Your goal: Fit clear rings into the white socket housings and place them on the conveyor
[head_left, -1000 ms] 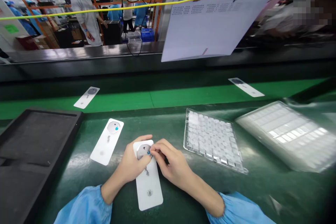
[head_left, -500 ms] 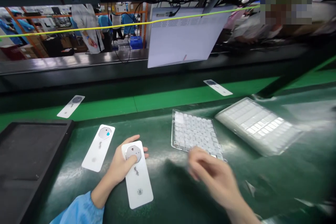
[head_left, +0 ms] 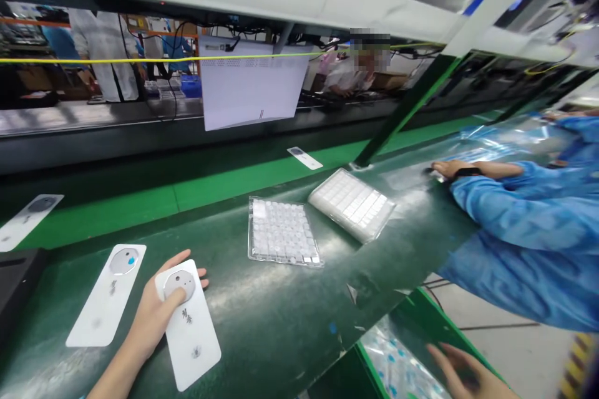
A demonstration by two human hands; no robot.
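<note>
My left hand [head_left: 161,308] holds a white panel [head_left: 194,343] with a round grey disc, the thumb resting on the disc. Beside it on the green table lies another white panel [head_left: 105,302] with a blue dot on its disc. At the lower right, my right hand [head_left: 461,368] has its fingers apart and nothing visible in them; it is over the edge of a green bin [head_left: 449,318] holding clear plastic with blue spots. A clear tray of small white pieces [head_left: 283,234] lies mid-table, next to a stack of clear trays [head_left: 350,202].
A person's blue sleeve [head_left: 524,206] and hand lean on the table at the right. Beyond the table, a green belt [head_left: 224,184] carries white panels. A green post [head_left: 402,112] rises behind the trays. A black tray [head_left: 19,280] sits at the left edge.
The view has turned to the right, bringing in the co-worker and the bin. My right hand has moved from the clear tray to the bin. My left hand still holds the panel.
</note>
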